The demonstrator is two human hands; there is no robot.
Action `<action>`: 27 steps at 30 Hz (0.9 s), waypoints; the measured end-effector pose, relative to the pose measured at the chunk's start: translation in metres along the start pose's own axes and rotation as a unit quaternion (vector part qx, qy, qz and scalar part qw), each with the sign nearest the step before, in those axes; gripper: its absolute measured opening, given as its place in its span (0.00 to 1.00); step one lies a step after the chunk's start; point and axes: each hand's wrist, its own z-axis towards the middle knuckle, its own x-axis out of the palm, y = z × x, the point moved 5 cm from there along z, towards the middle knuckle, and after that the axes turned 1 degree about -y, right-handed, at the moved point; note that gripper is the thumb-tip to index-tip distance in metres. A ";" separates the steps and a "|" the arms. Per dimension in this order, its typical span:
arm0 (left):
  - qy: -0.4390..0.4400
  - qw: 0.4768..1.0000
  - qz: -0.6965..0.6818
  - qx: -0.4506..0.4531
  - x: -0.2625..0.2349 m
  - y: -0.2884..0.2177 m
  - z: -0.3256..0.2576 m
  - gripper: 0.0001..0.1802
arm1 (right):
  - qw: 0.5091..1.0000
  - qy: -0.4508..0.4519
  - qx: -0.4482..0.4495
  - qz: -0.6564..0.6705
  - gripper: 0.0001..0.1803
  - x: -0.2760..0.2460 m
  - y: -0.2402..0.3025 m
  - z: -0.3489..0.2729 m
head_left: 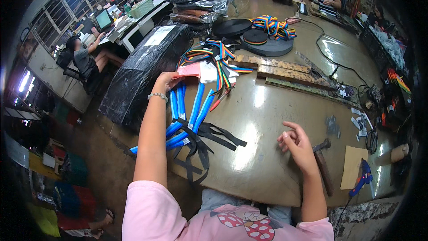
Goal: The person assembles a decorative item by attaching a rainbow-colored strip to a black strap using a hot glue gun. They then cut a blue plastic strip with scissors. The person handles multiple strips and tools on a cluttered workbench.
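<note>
Pink sheet [191,69] over shiny table [263,160]; barred windows [62,12] at left.

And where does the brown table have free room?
Bare shiny brown tabletop lies between the black fabric straps, the worn wooden bars and the right hand, down to the near edge. It is crowded left, around blue fabric straps, and right, around wooden-handled hammer and blue glue gun.

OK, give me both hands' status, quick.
Left hand: closed, gripping the edge of a pink piece.
Right hand: open and loosely curled, no object visible in it, left of the hammer.
</note>
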 end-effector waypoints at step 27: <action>-0.004 0.771 0.588 0.246 -0.023 0.053 -0.303 0.48 | 0.957 0.256 -0.124 -0.045 0.16 0.018 0.029 -0.095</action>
